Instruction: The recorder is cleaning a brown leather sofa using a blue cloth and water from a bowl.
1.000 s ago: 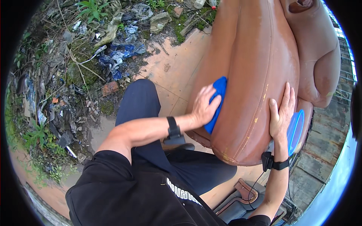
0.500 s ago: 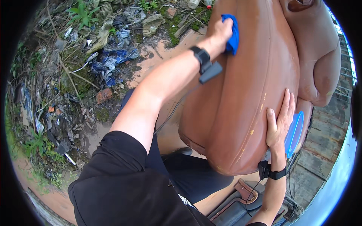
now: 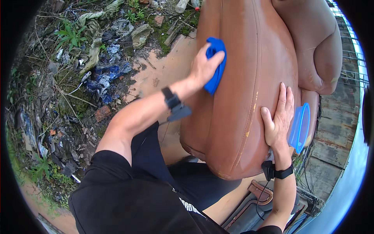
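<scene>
- One brown leather armchair point(image 3: 249, 78) is filling the upper right of the view — its padded backrest is smooth, rounded and seamed, with small scuffs showing pale along the stitched edge.
- One blue cloth point(image 3: 215, 66), soft and bunched into folds, is pressing against the left side of that backrest, high up near the top.
- The left hand point(image 3: 204, 67) is lying over the cloth, fingers curled round its crumpled upper edge and clamping it to the leather; the cloth is sticking out beyond the fingertips and below the palm.
- The right hand point(image 3: 277, 119) is resting flat on the right side of the backrest, fingers straight and close together, holding nothing — well apart from the cloth, across the curve of the leather.
- Two black wrist straps are showing, one on each forearm, each carrying a small dark device.
- One shallow blue plastic container point(image 3: 300, 126), translucent and rounded, is sitting on the chair just beside the right hand.
- Litter point(image 3: 105, 78) — rags, scraps and stones — is lying among weeds on the ground at the left.
</scene>
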The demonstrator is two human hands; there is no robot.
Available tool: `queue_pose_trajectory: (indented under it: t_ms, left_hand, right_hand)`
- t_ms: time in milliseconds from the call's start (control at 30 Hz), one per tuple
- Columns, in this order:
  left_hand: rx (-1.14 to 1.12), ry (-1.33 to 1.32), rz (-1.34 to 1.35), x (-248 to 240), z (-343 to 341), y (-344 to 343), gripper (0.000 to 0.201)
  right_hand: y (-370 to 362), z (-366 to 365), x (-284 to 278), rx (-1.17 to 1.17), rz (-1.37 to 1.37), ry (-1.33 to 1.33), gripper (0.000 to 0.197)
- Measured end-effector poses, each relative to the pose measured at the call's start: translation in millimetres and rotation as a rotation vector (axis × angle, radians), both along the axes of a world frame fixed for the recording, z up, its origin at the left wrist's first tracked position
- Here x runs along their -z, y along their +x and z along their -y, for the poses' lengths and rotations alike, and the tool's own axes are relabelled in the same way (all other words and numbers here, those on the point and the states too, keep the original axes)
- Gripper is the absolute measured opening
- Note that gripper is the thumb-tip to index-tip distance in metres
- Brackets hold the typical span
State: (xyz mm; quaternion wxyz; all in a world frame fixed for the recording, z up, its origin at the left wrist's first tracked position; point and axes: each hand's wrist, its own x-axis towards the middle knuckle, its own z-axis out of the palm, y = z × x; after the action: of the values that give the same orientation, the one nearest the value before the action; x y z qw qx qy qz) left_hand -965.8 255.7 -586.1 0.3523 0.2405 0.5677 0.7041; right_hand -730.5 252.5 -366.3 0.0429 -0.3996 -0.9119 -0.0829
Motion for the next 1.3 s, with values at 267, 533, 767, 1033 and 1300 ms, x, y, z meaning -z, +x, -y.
queue_pose_trajectory:
  t_ms: [267,533,767,1033,1300]
  left_hand:
    - [-0.109,0.175,-0.244,-43.8,111.7,84.3,0.037]
    - [-0.226,0.195,-0.689,-97.3,-72.4,-39.2,0.045]
    - [-0.225,0.087,-0.619,-95.1,-87.4,-54.4,0.045]
    - [-0.012,0.347,-0.694,-92.8,140.2,76.2,0.024]
    - [-0.053,0.435,-0.686,-91.9,104.9,59.3,0.032]
  right_hand:
    - [0.6,3.3,-0.3,0.003,-0.007,-0.007,0.095]
    - [0.6,2.9,0.2,0.000,0.004,0.000,0.094]
    - [0.6,1.2,2.2,-0.001,-0.003,0.009,0.093]
    - [3.9,3.3,0.1,0.008,0.005,0.022,0.093]
    - [5.3,3.9,0.2,0.014,0.000,0.030,0.092]
